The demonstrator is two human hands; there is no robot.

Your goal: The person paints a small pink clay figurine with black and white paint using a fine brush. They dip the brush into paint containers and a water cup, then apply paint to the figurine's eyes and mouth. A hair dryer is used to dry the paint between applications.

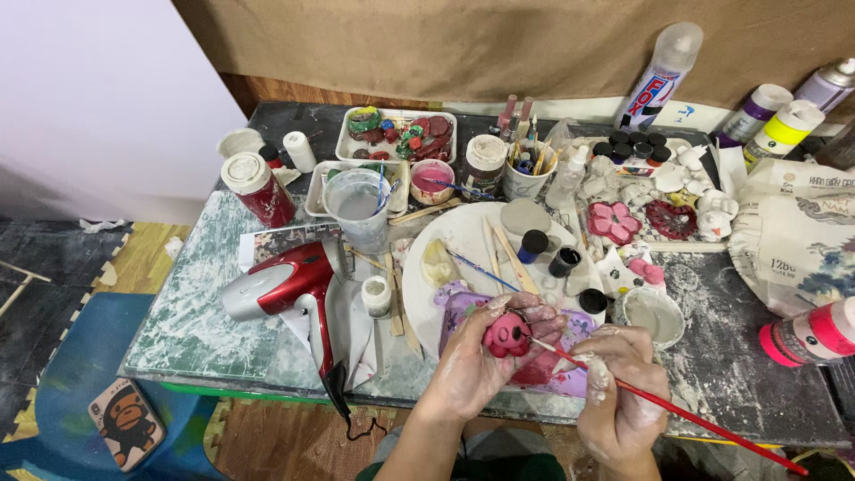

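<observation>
While the person is sitting at the crowded worktop [205, 321], the left hand [476, 361] is closing around a small pink figurine [507, 335] and holding it up just above the near edge of the white plate [423, 294]. The right hand [614, 392] is gripping a thin red paintbrush [677, 411], fingers pinched around its handle, and the tip is touching the side of the figurine. Both hands are covered with dried white paste.

Most of the figurine's visible surface is already looking pink, with a few darker marks on the front, so I judge the base colour is nearly finished and small details are being added now. I cannot tell how the back side is looking. Further back, two flower pieces, one pink [613, 221] and one dark red [671, 218], are already lying coloured, while several white plaster figures [704, 191] beside them are waiting unpainted. A red hair dryer [280, 283] is lying to the left, and a cup of cloudy water [358, 207] is standing behind it.
</observation>
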